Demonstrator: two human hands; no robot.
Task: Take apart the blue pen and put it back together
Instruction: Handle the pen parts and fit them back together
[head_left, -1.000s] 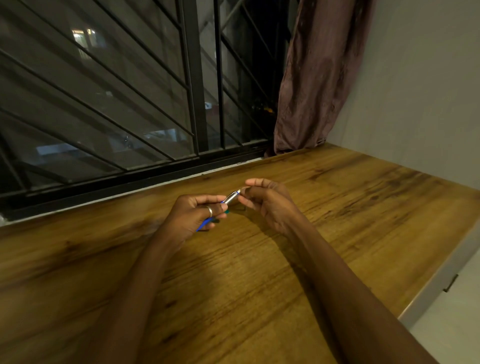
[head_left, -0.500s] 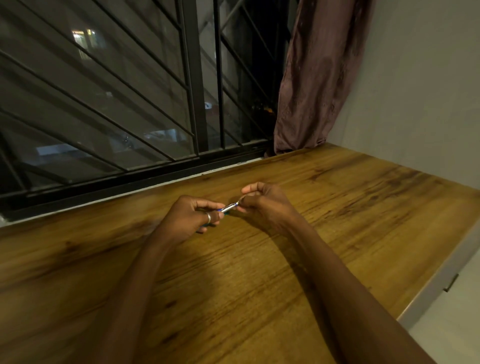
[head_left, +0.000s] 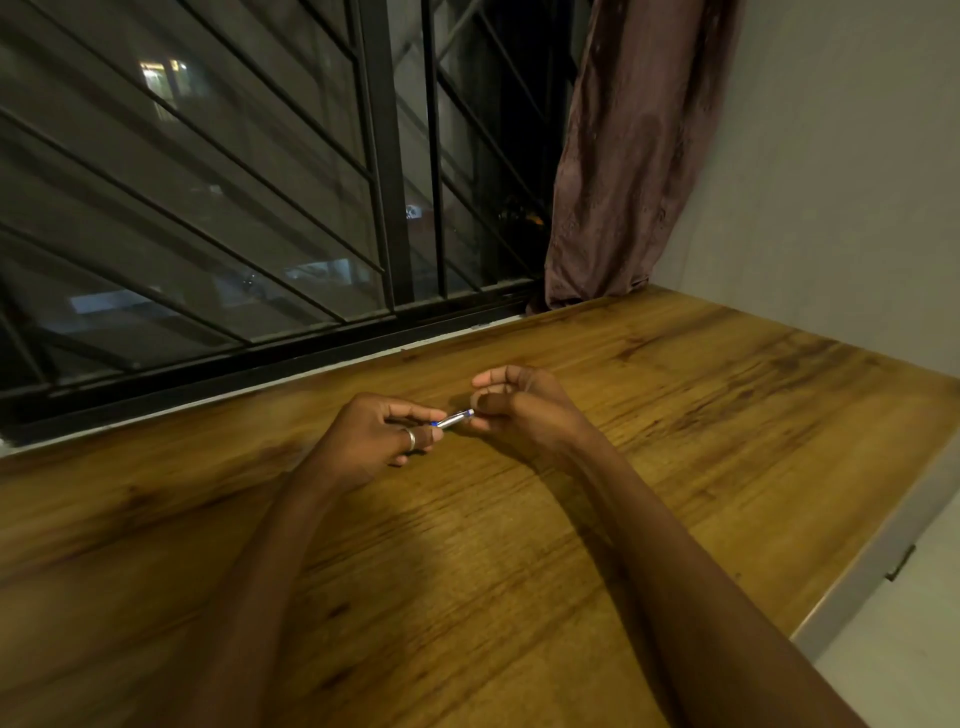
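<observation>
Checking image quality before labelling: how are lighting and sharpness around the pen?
Head view: dim, warm light; the blue pen is tiny, catching a small glint between left hand and right hand; forearms cast soft shadows on the wooden table; wide-angle bending at edges.

Wooden table (head_left: 675, 415): brown top with dark grain streaks running from the left edge toward the far right corner. The far edge abuts the window frame (head_left: 260, 374), with a thin pale strip showing along the joint. The right edge meets the pale wall. A dull pink curtain (head_left: 623, 156) hangs down to the far right corner, its hem touching the top. The near right edge carries a light-coloured band. Nothing can be seen lying on the surface.
</observation>
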